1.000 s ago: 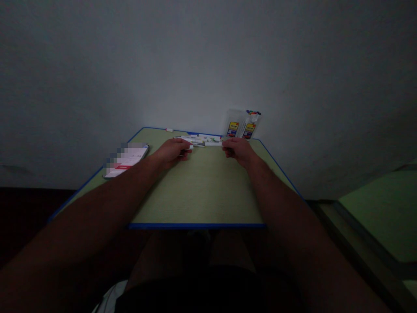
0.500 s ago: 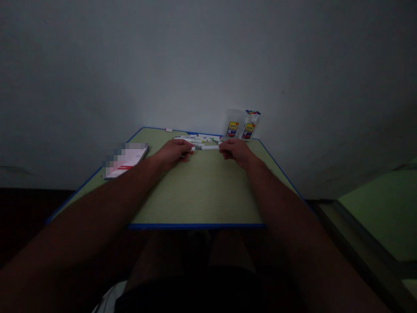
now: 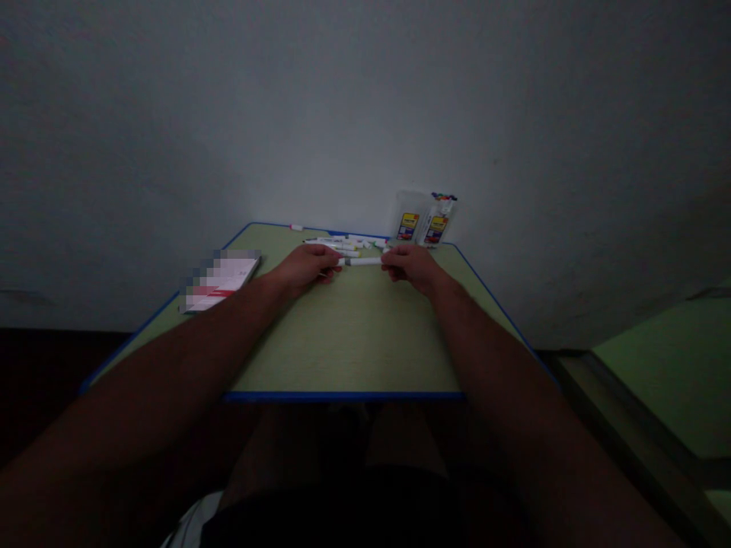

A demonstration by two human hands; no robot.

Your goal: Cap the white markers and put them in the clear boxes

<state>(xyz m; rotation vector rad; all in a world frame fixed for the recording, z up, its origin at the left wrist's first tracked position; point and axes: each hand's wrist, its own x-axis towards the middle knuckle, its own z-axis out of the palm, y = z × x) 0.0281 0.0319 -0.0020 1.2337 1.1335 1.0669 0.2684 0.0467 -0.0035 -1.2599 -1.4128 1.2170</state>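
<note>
A white marker (image 3: pixel 365 261) with a grey band near its left end lies level between my two hands, just above the table. My left hand (image 3: pixel 308 268) pinches its left end, where a short white piece that looks like the cap shows beside the grey band. The right end of the barrel is gripped by the fingertips of my right hand (image 3: pixel 412 265). Right behind the hands, several loose white markers (image 3: pixel 328 243) lie in a pile, some with coloured ends. The dim light hides the fine detail of the fingertips.
Against the wall stand a clear pouch (image 3: pixel 407 221) and a second pouch with coloured marker ends (image 3: pixel 438 219). A flat box or book (image 3: pixel 225 281) lies at the table's left edge. One pink-ended piece (image 3: pixel 296 227) sits far left on the blue-edged table (image 3: pixel 348 342).
My right hand has shifted slightly left, so my hands are a little closer. Less of the grey band shows between the marker's two white parts.
</note>
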